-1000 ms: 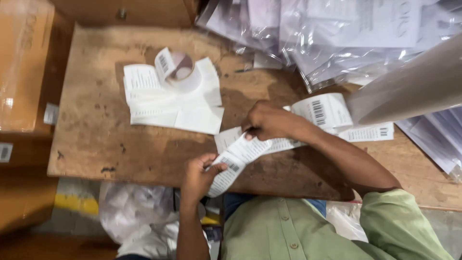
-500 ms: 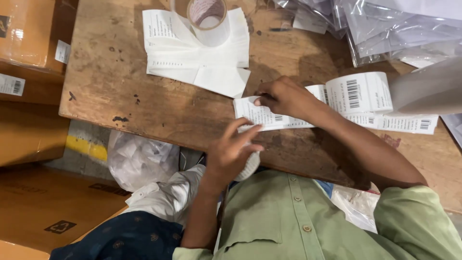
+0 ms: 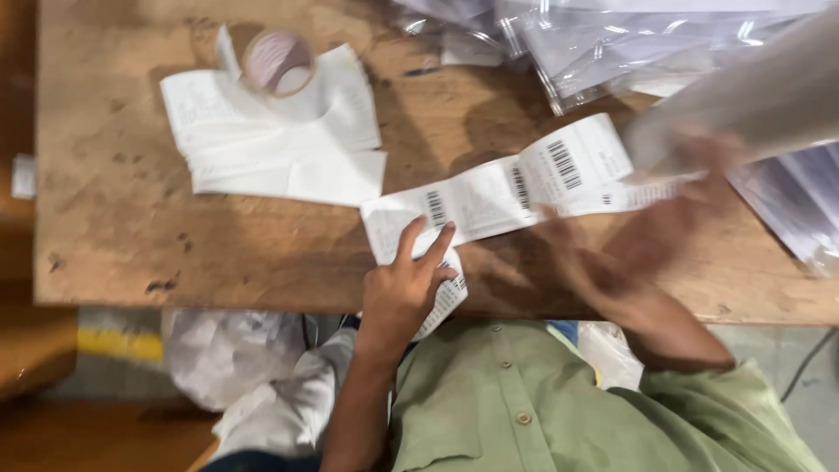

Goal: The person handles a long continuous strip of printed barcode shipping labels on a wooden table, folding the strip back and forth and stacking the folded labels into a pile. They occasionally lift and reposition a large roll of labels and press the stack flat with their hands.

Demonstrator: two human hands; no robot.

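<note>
At the near edge of the wooden worktop (image 3: 131,253), the left hand (image 3: 404,293) presses open fingers flat on the strip of barcode labels (image 3: 498,197). The right hand (image 3: 690,166) is blurred beyond it; I cannot tell its grip. Farther off, a tape roll (image 3: 278,63) sits on white papers (image 3: 262,140)

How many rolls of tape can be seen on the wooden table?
1. The tape roll sits near the table's far left, on the stack of white papers. Others could be hidden under the clear plastic bags at the far right.
</note>
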